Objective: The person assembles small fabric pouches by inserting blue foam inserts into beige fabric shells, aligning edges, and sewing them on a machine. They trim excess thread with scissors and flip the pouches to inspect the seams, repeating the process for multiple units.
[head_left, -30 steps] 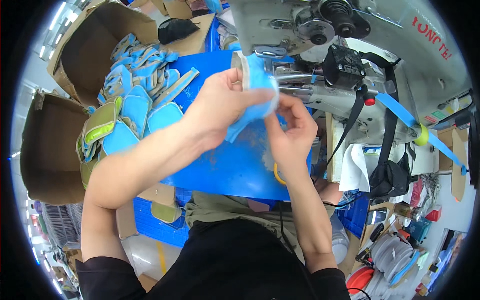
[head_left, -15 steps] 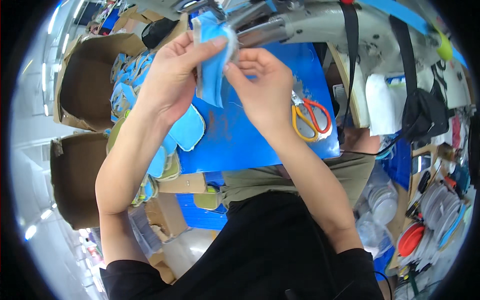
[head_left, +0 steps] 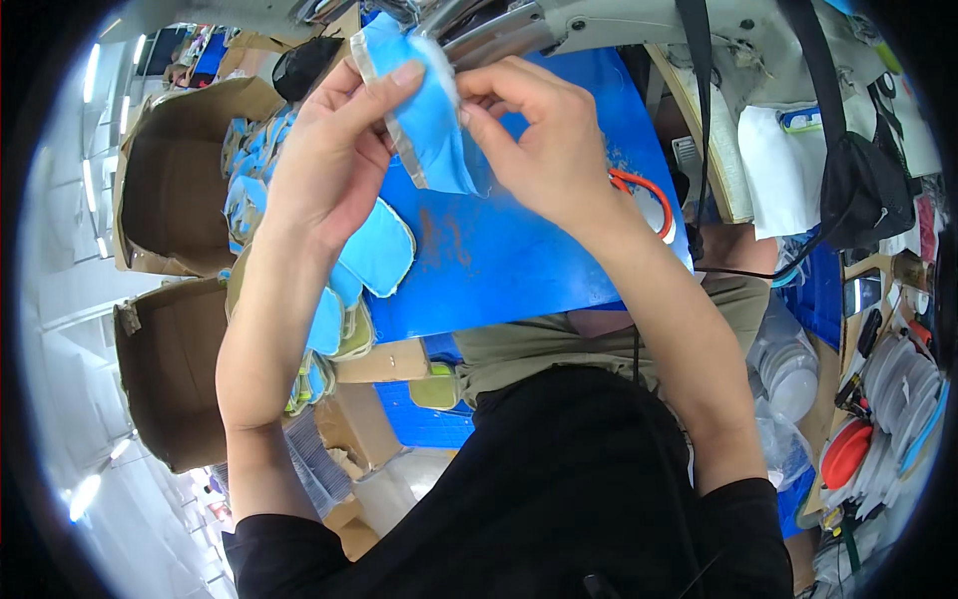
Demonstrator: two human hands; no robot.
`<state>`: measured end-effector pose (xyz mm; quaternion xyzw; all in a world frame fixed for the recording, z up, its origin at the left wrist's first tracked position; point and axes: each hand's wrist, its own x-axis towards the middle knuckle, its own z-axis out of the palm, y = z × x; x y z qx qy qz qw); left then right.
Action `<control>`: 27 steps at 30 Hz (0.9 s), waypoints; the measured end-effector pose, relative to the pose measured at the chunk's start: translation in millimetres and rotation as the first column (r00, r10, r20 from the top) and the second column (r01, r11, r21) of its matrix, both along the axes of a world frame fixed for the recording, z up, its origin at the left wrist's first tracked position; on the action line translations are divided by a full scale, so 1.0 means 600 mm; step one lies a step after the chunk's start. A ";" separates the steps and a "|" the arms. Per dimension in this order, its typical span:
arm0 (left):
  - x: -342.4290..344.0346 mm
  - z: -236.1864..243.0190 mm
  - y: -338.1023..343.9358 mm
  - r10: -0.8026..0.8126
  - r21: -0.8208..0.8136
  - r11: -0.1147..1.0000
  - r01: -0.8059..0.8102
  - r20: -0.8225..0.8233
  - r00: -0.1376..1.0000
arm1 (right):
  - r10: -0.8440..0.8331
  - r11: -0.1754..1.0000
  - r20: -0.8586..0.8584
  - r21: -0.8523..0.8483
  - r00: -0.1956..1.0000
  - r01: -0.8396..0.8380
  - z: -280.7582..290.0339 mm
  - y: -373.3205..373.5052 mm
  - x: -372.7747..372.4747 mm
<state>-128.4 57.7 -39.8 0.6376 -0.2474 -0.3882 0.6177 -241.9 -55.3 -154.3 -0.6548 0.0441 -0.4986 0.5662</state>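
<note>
A blue fabric pad [head_left: 431, 128] with a tan border and white fluffy filling along one side is held up over the blue tabletop [head_left: 479, 270]. My left hand [head_left: 344, 140] grips its left side, thumb pressed on the blue face. At its right edge, the thumb and fingertips of my right hand [head_left: 544, 135] are pinched together at the filling; exactly what they grip is too small to make out. Below my left wrist lie more blue padded pieces [head_left: 379, 250] with pale edging. Scissors with a red handle [head_left: 649, 200] rest beside my right forearm, partly hidden by it.
Metal machine parts [head_left: 499, 35] stand just beyond the pad. Two cardboard boxes [head_left: 170, 374] are at the left, with a heap of blue and tan pieces [head_left: 249, 170] by the far one. Black straps [head_left: 702, 110] hang at the right, near a black pouch [head_left: 866, 190].
The pad has turned to show more of its blue face and moved slightly left. My right hand has shifted a little right and up, its forearm now covering the scissors' yellow handle.
</note>
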 end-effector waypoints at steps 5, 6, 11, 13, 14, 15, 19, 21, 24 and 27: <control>0.000 -0.025 0.004 0.040 -0.086 0.996 -0.014 0.313 0.949 | -0.002 0.999 -0.023 -0.043 1.000 0.001 -0.001 -0.003 -0.002; 0.002 -0.030 0.005 0.044 -0.100 0.995 -0.006 0.383 0.923 | -0.007 0.999 -0.026 -0.045 1.000 0.006 -0.002 -0.003 -0.002; -0.007 -0.038 0.002 0.097 -0.097 0.994 -0.058 0.471 0.877 | -0.009 0.999 -0.039 -0.047 0.999 0.007 -0.002 -0.005 0.001; -0.014 -0.033 0.000 0.127 -0.110 0.990 -0.085 0.460 0.879 | -0.050 0.996 -0.051 -0.071 0.997 0.046 0.001 0.004 -0.002; -0.018 -0.033 -0.003 0.136 -0.118 0.989 -0.093 0.448 0.884 | -0.070 0.994 -0.056 -0.090 0.996 0.064 0.002 0.005 -0.004; -0.020 -0.032 -0.005 0.145 -0.125 0.987 -0.100 0.436 0.888 | -0.089 0.992 -0.072 -0.095 0.993 0.082 0.006 0.008 -0.004; -0.020 -0.043 -0.005 0.184 -0.168 0.978 -0.123 0.414 0.892 | -0.072 0.982 -0.064 0.169 0.995 0.082 0.002 0.034 0.004; -0.018 -0.050 -0.008 0.191 -0.222 0.969 -0.109 0.394 0.899 | -0.060 0.977 -0.058 0.200 0.996 0.071 0.012 0.034 0.005; -0.006 -0.045 -0.001 0.118 -0.199 0.979 -0.054 0.326 0.938 | -0.021 0.950 -0.042 0.311 0.999 0.033 0.023 0.037 0.008; -0.003 -0.041 0.003 0.093 -0.185 0.982 -0.039 0.293 0.951 | 0.026 0.905 -0.042 0.425 0.999 -0.006 0.027 0.042 0.014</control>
